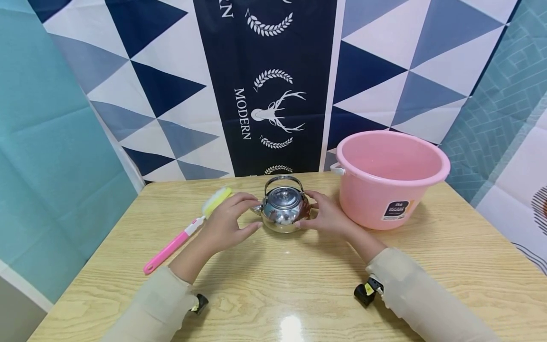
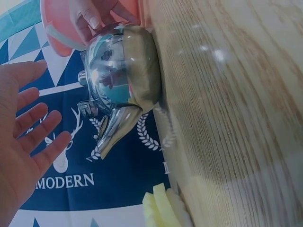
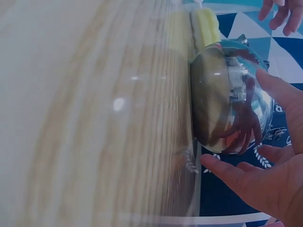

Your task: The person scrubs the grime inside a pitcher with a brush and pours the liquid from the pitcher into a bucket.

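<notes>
A shiny metal teapot (image 1: pixel 282 213) stands upright on the table, its hoop handle raised and its spout toward the left. My left hand (image 1: pixel 232 221) hovers by the spout with fingers spread; the left wrist view shows this hand (image 2: pixel 28 127) apart from the pot. On the other side, my right hand (image 1: pixel 326 216) reaches about the pot's right flank. In the right wrist view its fingers (image 3: pixel 227 172) are extended and the thumb overlaps the pot's body (image 3: pixel 232 99); whether it touches I cannot tell.
A pink bucket (image 1: pixel 384 204) stands close behind my right hand. To the left lies a brush with a pink handle (image 1: pixel 171 251) and a yellow-and-white head (image 1: pixel 215 202), partly behind my left hand. A patterned cloth (image 1: pixel 273 95) hangs at the table's back edge.
</notes>
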Motion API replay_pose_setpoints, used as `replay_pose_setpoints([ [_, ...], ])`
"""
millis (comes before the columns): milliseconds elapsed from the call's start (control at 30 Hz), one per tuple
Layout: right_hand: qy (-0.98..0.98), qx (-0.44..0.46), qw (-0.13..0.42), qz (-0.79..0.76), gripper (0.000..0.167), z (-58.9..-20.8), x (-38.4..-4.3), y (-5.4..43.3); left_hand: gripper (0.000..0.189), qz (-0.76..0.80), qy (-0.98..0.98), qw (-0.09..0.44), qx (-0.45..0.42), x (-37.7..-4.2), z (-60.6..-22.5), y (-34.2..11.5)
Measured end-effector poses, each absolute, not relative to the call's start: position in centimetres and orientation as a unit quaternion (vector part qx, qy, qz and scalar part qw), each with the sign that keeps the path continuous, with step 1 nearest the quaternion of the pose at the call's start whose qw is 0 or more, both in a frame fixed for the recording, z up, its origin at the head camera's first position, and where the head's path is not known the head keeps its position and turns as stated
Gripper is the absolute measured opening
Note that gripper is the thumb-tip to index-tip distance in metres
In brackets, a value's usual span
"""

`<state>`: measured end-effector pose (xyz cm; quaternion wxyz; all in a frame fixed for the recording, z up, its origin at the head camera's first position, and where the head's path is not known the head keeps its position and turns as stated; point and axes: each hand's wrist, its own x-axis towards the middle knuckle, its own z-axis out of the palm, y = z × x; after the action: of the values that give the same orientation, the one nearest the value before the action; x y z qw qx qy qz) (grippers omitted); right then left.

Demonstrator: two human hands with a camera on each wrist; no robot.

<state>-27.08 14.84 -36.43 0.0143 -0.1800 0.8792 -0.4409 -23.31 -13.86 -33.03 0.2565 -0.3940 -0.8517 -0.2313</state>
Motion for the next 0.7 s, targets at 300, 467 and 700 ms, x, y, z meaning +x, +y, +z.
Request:
replay_pose_setpoints([
  [300,0.874,-0.152,0.045,-0.46,0.102,-36.4,-27.6,14.2,0.039,-0.237,-0.849,0.252,-0.4,-23.9,-33.3,-13.4],
  [467,0.872,-0.152,0.038,-0.463,0.104,-36.2,-27.8,13.8,0.039,-0.237,-0.851,0.247,-0.398,-23.9,-33.3,-13.2],
  [700,0.877,-0.149,0.038,-0.455,0.104,-36.2,-28.3,13.5,0.038,-0.232,-0.853,0.24,-0.401,-24.1,-33.1,-12.8],
])
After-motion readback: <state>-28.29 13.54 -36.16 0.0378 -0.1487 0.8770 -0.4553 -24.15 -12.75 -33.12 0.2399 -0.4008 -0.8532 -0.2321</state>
